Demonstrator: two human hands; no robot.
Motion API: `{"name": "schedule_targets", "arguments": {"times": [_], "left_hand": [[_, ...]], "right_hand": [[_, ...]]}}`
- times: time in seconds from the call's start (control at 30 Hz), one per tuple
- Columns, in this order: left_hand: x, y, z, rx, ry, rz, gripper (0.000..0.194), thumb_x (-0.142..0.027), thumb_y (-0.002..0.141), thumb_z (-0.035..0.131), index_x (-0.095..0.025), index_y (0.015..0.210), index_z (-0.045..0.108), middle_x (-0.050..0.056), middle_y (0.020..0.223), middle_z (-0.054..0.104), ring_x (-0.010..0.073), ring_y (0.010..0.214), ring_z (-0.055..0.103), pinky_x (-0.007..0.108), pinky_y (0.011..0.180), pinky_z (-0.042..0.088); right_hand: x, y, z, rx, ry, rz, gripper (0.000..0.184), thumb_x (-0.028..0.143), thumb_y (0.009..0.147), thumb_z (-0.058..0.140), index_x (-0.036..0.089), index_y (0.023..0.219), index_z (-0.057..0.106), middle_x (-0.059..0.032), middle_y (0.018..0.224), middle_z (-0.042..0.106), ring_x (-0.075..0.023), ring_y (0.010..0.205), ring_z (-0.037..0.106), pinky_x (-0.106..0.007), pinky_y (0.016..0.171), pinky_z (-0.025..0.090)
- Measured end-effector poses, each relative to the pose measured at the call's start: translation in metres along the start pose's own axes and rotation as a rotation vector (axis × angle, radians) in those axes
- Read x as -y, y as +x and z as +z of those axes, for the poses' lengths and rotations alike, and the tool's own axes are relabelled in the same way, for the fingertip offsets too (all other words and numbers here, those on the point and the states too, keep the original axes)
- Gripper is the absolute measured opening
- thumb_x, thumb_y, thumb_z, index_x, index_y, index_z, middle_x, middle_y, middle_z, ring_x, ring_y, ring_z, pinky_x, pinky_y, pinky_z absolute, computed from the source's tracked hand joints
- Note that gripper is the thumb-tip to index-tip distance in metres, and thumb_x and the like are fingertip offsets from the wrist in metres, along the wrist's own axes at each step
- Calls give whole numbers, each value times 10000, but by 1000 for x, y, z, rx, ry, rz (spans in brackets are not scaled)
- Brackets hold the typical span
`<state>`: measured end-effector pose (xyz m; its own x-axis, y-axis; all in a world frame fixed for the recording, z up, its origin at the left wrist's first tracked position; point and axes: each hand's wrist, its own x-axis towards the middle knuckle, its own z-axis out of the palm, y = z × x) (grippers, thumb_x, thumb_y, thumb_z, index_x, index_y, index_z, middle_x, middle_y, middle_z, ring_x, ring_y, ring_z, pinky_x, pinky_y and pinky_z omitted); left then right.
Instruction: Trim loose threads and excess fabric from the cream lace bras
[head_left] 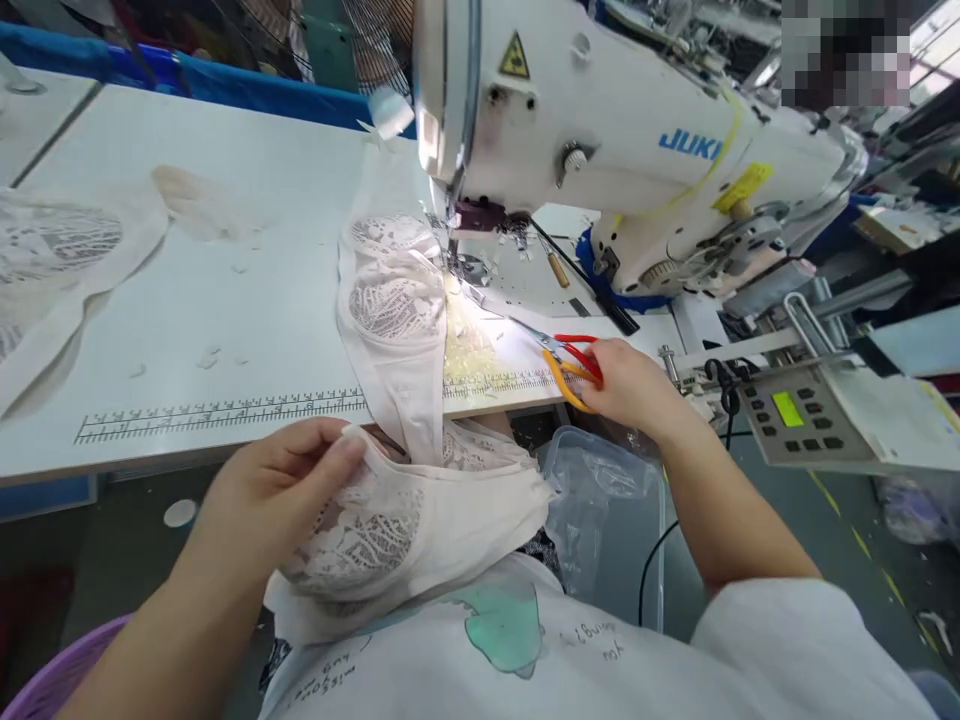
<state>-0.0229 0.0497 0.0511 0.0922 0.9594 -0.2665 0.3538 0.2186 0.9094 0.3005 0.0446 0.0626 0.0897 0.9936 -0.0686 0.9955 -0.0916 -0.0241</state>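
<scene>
My left hand [300, 490] pinches the upper edge of a white lace bra [480, 510], which lies over my lap and the table's front edge. Part of the bra chain runs up the table, where another lace cup [394, 300] reaches the needle area of a white sewing machine [585, 130]. On the right, my right hand [626, 385] is closed on the red and orange handles of a pair of scissors [566, 362]. The blades point left toward the presser foot, lying over the lit tabletop near the needle.
More white lace bra pieces [67, 260] lie at the table's left. A ruler strip [225, 410] runs along the front edge. A clear plastic bin [652, 540] stands below the right side, and a control panel [795, 415] is at the right. Fabric scraps [210, 357] dot the tabletop.
</scene>
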Motion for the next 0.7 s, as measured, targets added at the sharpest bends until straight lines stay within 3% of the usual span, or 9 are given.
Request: {"name": "schedule_targets", "arguments": {"times": [0.07,0.17,0.3,0.43,0.53,0.7], "left_hand": [[-6,-1,3,142,-1,30,249,-436,723,579,-195,667,611,-11,562,565,125,519,505,202,450,385],[-9,2,10,342,78,159,271,-421,756,526,-193,620,579,-30,516,480,102,473,415,194,414,328],[-6,3,23,393,186,273,271,-410,766,481,-198,617,562,-31,519,470,109,463,410,205,405,322],[-3,0,29,382,285,328,283,-402,766,459,-202,578,530,-31,528,458,120,499,426,213,443,332],[-3,-3,28,373,314,311,307,-397,776,442,-202,546,505,-34,514,440,116,485,408,217,440,310],[-3,-1,26,451,152,214,312,-436,751,491,-197,554,528,-30,527,434,118,489,385,225,441,293]], "right_hand": [[1,-13,-1,-90,248,25,233,376,756,561,149,793,523,-51,678,509,-168,573,464,-280,504,345],[24,-30,3,-16,783,-196,410,529,707,609,168,886,528,-24,687,525,-139,548,459,-280,523,389],[82,-37,17,90,1207,-326,472,568,569,721,194,734,484,-44,790,596,-150,663,523,-289,610,437],[120,-32,26,240,1370,-205,484,496,526,773,202,715,439,2,712,548,-118,599,489,-274,577,437],[126,-31,28,307,1460,-158,470,454,534,783,202,738,443,18,694,516,-105,583,464,-262,556,424],[128,-31,33,280,1546,-249,410,396,588,763,215,779,450,24,687,484,-105,593,455,-251,535,399]]}}
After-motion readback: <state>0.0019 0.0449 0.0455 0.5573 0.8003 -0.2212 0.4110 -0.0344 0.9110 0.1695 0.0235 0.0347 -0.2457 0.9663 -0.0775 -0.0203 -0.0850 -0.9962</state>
